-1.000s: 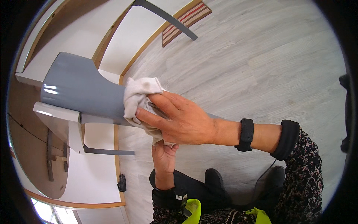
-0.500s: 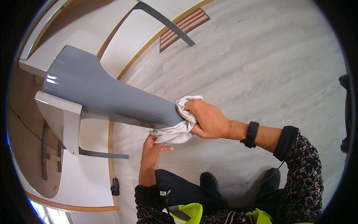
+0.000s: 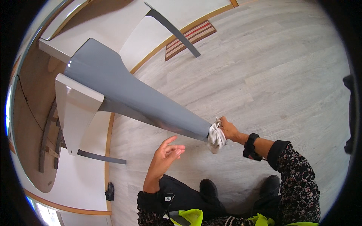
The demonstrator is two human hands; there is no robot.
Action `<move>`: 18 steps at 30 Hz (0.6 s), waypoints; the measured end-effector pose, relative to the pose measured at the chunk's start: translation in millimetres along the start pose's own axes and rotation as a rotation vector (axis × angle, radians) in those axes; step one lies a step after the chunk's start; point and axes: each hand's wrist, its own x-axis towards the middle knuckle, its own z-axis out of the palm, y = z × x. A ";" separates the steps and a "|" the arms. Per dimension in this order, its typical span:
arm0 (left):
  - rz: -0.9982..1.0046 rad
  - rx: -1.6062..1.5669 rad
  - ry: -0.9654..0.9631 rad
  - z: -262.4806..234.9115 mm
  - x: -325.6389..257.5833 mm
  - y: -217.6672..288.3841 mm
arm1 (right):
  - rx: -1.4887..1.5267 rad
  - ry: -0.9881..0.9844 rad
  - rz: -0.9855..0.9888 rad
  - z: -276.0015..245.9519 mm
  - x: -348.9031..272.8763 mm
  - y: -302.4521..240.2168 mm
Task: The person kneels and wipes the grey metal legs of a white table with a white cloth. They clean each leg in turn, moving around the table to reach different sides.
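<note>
A long glossy grey panel, broad at its far left end and narrowing toward me, juts out over the floor. At its narrow end a crumpled white cloth presses against the tip. My right hand is closed around the upper part of the cloth, and a black band circles that wrist. Below the panel's lower edge, my left hand is raised with nothing in it. Its fingers are apart and just clear of the panel.
A white bracket-like piece stands against the panel at left. Grey legs reach the floor behind. A striped mat lies by the far wall. A large mirror is at left, and a small black object lies near the wall base.
My right hand has drawn the cloth right and down to the panel's tip, bunching it up. My left hand has let go of the cloth's edge. The view has shifted slightly.
</note>
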 end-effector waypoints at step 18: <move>-0.064 -0.040 0.060 -19.7 -23.4 -23.4 | 0.242 0.376 -0.966 -25.6 -82.1 -211.0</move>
